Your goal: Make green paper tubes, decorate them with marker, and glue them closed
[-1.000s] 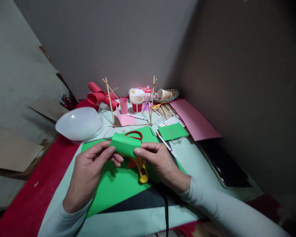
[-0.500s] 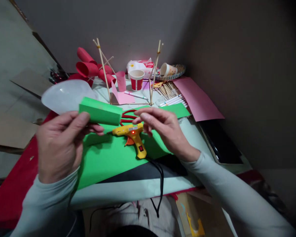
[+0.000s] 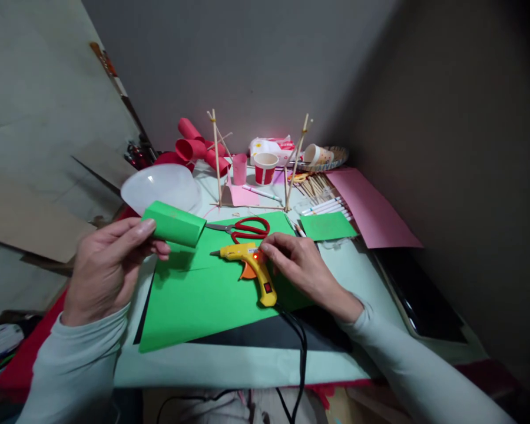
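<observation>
My left hand (image 3: 103,268) is closed round a rolled green paper tube (image 3: 174,223) and holds it up over the table's left side. My right hand (image 3: 301,266) rests on the big green paper sheet (image 3: 194,294), with its fingertips touching the body of a yellow glue gun (image 3: 249,265) whose red light is on. Its fingers are curled loosely and do not wrap the gun. Red-handled scissors (image 3: 242,227) lie just behind the gun.
A black cord (image 3: 301,347) runs from the gun off the near edge. A white plastic bowl (image 3: 161,186) sits at left. Behind stand a stick frame (image 3: 216,159), red paper rolls (image 3: 194,147), cups (image 3: 265,168), markers (image 3: 327,206), pink paper (image 3: 371,209) and a small green piece (image 3: 327,226).
The right hand let go of the green tube and dropped to the glue gun. The left hand carried the tube to the left. The view shifted.
</observation>
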